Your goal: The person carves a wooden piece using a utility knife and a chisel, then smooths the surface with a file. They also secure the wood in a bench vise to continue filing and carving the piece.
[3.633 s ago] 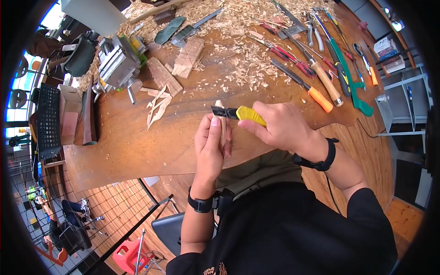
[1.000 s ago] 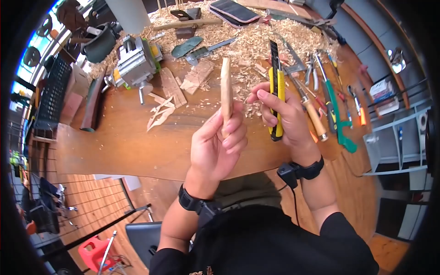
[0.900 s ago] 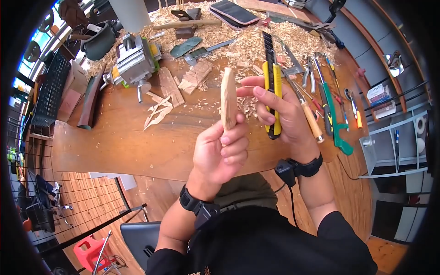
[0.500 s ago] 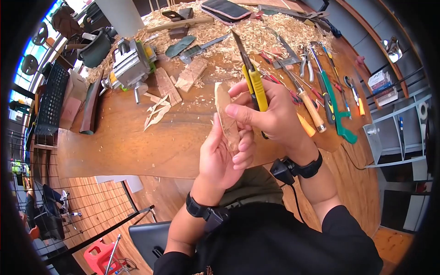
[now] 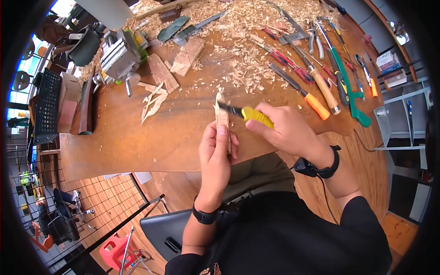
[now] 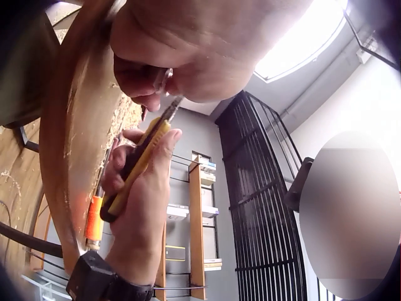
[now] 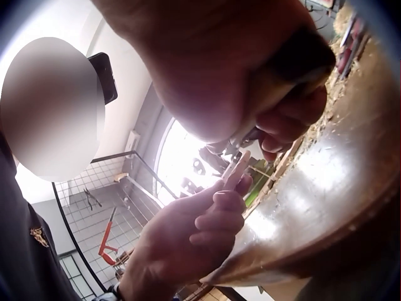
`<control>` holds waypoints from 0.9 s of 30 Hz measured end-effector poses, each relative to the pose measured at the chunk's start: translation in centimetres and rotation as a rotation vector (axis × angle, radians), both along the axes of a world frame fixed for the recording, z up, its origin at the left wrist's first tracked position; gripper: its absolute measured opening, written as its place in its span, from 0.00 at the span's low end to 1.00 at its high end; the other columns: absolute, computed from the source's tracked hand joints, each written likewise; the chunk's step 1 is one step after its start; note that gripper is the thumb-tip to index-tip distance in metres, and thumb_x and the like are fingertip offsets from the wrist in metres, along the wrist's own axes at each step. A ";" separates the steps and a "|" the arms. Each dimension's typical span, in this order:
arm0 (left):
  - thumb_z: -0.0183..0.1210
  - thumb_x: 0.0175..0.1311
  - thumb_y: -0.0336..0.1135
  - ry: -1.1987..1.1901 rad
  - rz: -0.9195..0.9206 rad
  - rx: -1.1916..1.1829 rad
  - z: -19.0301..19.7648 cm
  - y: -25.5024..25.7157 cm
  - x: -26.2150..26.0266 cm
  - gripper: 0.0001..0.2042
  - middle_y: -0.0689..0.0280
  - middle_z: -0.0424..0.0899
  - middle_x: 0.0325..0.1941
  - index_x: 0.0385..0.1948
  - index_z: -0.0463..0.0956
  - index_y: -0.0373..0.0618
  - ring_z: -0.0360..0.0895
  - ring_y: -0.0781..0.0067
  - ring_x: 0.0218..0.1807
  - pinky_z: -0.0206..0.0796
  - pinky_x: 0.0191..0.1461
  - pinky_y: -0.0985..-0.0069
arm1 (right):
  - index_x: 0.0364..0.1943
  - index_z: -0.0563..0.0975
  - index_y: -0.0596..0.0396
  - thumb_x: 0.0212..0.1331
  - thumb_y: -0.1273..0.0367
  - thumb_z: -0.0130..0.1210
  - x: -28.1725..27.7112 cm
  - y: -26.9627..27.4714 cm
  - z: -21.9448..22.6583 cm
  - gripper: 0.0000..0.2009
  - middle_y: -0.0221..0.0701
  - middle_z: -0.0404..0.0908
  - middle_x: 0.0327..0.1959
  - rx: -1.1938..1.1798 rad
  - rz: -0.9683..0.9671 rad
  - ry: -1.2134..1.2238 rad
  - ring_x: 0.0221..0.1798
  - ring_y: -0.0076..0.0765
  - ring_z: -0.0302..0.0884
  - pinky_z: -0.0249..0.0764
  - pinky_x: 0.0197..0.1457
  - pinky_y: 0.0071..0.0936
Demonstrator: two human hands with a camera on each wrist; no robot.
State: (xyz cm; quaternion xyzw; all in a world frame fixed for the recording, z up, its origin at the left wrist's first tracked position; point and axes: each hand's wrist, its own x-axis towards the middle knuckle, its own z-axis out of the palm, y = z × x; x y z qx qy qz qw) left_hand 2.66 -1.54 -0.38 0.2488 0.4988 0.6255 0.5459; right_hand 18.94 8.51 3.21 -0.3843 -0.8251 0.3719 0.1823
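My left hand (image 5: 216,153) grips the lower part of a carved piece of wood (image 5: 222,118), thumb along its face and the tip pointing away from me. In my right hand (image 5: 288,130) is a yellow and black utility knife (image 5: 256,117), its dark blade lying across the wood's upper part. The left wrist view shows the right hand's fingers wrapped round the knife handle (image 6: 138,166), while the left hand hides most of the wood. In the right wrist view the wood (image 7: 235,172) sticks up from the left fist, close to the blade.
Thin offcuts (image 5: 155,103) and flat wood pieces (image 5: 162,73) lie left of centre near a grey vise (image 5: 120,59). Shavings (image 5: 243,68) cover the far table (image 5: 128,146). At the right lie an orange-handled tool (image 5: 316,106), a wooden-handled tool (image 5: 327,91), pliers (image 5: 316,41) and a green-handled tool (image 5: 357,110).
A second ago the hands held wood and knife raised and apart; then the right fingers touched the wood. Now both hands are lower, and the blade is across the wood again.
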 end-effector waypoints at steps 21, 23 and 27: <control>0.52 0.78 0.44 -0.006 -0.194 -0.174 0.5 0.2 -2.0 0.13 0.77 0.66 0.16 0.34 0.73 0.45 0.60 0.89 0.16 0.47 0.17 0.86 | 0.25 0.75 0.59 0.69 0.43 0.50 -3.4 1.9 -3.3 0.30 0.47 0.75 0.13 0.204 -0.239 -0.248 0.22 0.60 0.79 0.75 0.24 0.48; 0.51 0.78 0.43 -0.051 -0.169 -0.182 0.5 -0.2 -1.3 0.14 0.77 0.64 0.14 0.35 0.73 0.43 0.57 0.87 0.13 0.46 0.15 0.85 | 0.26 0.76 0.60 0.69 0.43 0.50 -3.8 2.6 -2.7 0.31 0.47 0.75 0.13 0.184 -0.251 -0.208 0.22 0.60 0.79 0.74 0.25 0.48; 0.48 0.79 0.46 -0.246 -0.082 -0.135 0.4 0.5 -2.7 0.17 0.73 0.69 0.18 0.43 0.74 0.39 0.58 0.86 0.13 0.48 0.14 0.86 | 0.25 0.76 0.62 0.70 0.44 0.49 -3.6 2.3 -2.0 0.31 0.50 0.75 0.15 0.041 -0.286 -0.089 0.23 0.61 0.78 0.74 0.30 0.49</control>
